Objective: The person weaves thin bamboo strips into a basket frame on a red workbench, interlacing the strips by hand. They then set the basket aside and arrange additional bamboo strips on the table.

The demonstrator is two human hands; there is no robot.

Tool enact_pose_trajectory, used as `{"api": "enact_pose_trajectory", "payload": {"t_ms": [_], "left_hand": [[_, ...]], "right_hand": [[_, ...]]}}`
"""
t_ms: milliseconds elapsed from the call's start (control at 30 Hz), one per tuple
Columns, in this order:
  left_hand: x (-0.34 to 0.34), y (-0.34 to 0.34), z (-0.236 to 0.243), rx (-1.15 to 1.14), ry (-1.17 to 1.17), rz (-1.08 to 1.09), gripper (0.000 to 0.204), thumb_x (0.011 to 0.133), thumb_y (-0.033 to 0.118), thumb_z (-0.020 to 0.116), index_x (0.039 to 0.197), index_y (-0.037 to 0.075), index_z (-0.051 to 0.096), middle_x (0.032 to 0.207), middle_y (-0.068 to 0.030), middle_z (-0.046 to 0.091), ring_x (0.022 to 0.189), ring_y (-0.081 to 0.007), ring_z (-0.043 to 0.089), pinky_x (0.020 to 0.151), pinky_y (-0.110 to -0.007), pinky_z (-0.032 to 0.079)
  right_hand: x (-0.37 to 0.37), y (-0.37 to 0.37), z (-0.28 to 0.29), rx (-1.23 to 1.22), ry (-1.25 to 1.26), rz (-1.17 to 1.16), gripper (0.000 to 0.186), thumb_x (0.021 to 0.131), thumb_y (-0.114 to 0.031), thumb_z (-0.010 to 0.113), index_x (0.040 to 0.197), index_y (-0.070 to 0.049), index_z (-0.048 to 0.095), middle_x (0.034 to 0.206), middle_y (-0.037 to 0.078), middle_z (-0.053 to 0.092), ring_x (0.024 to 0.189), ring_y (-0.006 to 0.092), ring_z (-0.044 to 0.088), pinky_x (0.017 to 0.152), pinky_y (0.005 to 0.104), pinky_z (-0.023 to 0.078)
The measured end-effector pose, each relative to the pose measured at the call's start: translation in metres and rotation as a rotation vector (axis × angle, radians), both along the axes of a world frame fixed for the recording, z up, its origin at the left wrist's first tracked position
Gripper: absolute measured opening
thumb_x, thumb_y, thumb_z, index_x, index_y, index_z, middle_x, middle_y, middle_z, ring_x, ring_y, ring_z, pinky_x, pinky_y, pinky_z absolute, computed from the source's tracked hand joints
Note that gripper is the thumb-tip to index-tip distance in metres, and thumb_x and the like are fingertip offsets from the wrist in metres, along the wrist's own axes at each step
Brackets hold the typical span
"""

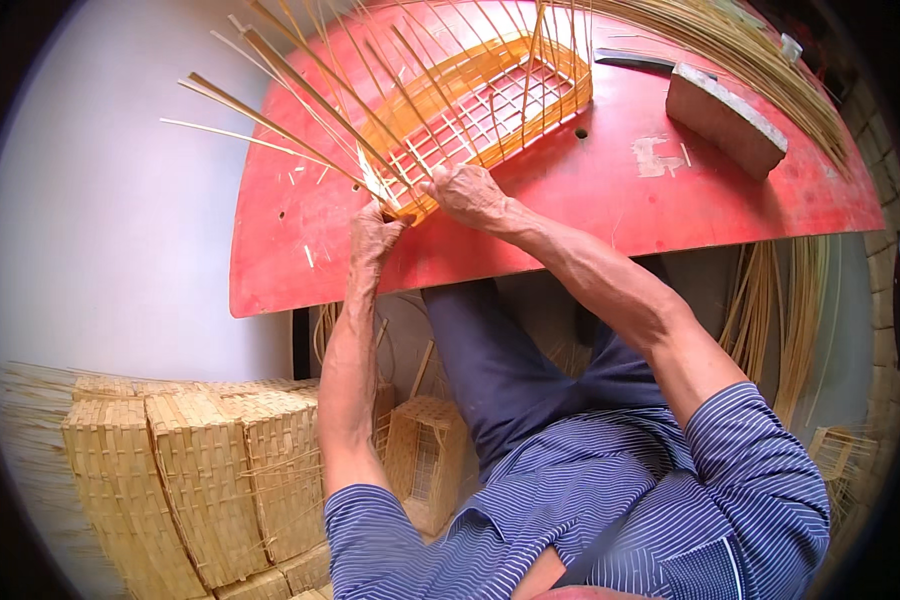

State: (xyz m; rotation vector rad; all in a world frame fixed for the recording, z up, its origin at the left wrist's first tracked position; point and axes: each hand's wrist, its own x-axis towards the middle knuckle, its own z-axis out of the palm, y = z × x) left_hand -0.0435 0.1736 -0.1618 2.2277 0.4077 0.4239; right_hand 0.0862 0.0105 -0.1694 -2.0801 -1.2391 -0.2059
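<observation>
A half-woven oblong basket [545, 140] with an open lattice bottom, orange woven sides and long upright splints lies on the red table [300, 240]. My left hand [375, 232] grips its near left corner from the outside, thumb at the rim, near some pale splints. My right hand [467, 197] is closed on the near side of the basket just right of that corner, knuckles up among the splints; exactly which strip its fingertips hold is hidden.
A pale brick-like block [720, 120] and a long dark blade [630, 57] lie at the right, beside bundled strips [800, 105]. Stacked woven baskets [200, 480] stand at lower left. More strips [800, 310] hang below the table's right side. A pale wall [120, 220] is at left.
</observation>
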Motion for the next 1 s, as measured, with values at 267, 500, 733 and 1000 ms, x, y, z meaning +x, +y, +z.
{"api": "enact_pose_trajectory", "payload": {"t_ms": [267,500,733,1000], "left_hand": [[-0.012,-0.11,-0.002,0.308,-0.104,-0.105,0.042,0.083,0.013,0.074,0.121,0.006,0.059,0.084,-0.0175,0.069,0.075,-0.0289,0.07,0.069,-0.039,0.055],[-0.023,-0.156,-0.014,0.054,-0.357,-0.185,0.064,0.086,0.002,0.071,0.143,0.013,0.044,0.097,-0.0118,0.069,0.085,-0.0195,0.069,0.074,-0.034,0.056],[-0.019,-0.046,0.014,0.049,-0.09,0.129,0.064,0.082,0.016,0.074,0.139,0.008,0.046,0.09,-0.0098,0.069,0.08,-0.0163,0.065,0.074,-0.032,0.054],[0.033,-0.017,0.013,-0.077,0.135,-0.178,0.02,0.076,0.016,0.082,0.083,0.004,0.069,0.078,-0.0046,0.071,0.072,-0.0104,0.063,0.066,-0.029,0.051]], "right_hand": [[0.036,-0.086,-0.013,0.228,0.332,0.205,0.029,0.098,-0.022,0.051,0.115,0.001,0.059,0.085,0.023,0.068,0.082,0.0384,0.069,0.073,0.0442,0.053],[0.082,-0.148,-0.011,0.265,0.335,-0.048,0.04,0.102,-0.026,0.047,0.132,0.001,0.052,0.098,0.023,0.071,0.097,0.0351,0.07,0.084,0.0441,0.053],[-0.002,-0.155,0.026,0.202,-0.126,0.001,0.018,0.087,-0.011,0.065,0.101,0.0,0.063,0.067,0.019,0.064,0.065,0.0344,0.068,0.06,0.0444,0.054],[0.012,-0.105,0.0,-0.194,0.055,-0.163,0.027,0.084,-0.02,0.071,0.09,0.003,0.06,0.071,0.027,0.064,0.071,0.0449,0.066,0.066,0.0524,0.052]]}}
